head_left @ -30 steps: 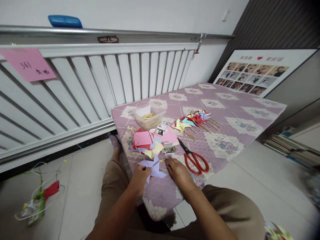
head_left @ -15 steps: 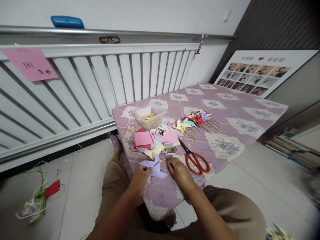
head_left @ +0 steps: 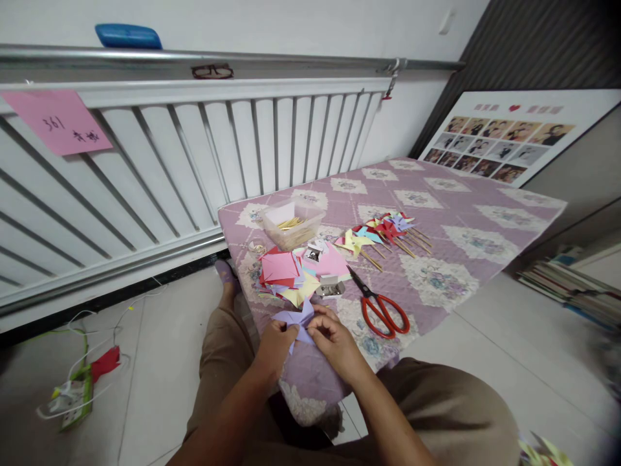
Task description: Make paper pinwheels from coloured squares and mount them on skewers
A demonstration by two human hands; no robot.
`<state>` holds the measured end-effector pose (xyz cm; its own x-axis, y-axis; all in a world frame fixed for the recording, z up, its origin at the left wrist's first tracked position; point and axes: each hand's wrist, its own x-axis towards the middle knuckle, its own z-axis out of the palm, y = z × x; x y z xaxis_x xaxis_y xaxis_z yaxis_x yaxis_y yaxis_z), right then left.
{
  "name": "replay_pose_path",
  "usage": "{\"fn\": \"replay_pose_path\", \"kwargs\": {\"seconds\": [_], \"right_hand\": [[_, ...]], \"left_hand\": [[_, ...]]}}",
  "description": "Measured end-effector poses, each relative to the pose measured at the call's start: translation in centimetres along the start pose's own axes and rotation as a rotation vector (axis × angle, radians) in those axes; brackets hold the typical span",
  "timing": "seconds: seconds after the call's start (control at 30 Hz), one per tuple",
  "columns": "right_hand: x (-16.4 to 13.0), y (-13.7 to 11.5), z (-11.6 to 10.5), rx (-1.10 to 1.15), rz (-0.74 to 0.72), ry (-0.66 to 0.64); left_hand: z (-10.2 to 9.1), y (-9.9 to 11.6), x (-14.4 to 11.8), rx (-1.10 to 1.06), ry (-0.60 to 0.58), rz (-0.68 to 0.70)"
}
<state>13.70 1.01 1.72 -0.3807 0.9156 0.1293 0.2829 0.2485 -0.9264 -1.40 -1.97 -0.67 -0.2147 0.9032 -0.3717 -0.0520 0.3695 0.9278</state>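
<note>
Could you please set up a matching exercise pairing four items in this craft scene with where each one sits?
Things:
1. lilac paper pinwheel
2. red-handled scissors
3. clear plastic box of wooden sticks
4. blue oblong case

Places:
A. on the metal rail above the white slatted panel
B. between the left hand and right hand
C. on the quilt, right of the paper pile
D. at the quilt's far corner, behind the paper squares

Pairs: 1-B, 2-C, 3-D, 4-A

Head camera looks steeply down, close over the quilted table
</note>
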Motion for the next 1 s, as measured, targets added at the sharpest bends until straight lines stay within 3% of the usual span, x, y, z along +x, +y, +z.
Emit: {"fn": "replay_pose_path", "kwargs": {"seconds": [0.23,1.0], "right_hand": [[0.0,0.1,1.0,-0.02,0.01,-0.005],[0.6,-0.4,1.3,0.071,0.066,-0.037]], "left_hand": [[0.0,0.2,-0.2,0.044,-0.002,0.029],[-0.2,-0.6,-0.1,0.061,-0.002,0.028]]}}
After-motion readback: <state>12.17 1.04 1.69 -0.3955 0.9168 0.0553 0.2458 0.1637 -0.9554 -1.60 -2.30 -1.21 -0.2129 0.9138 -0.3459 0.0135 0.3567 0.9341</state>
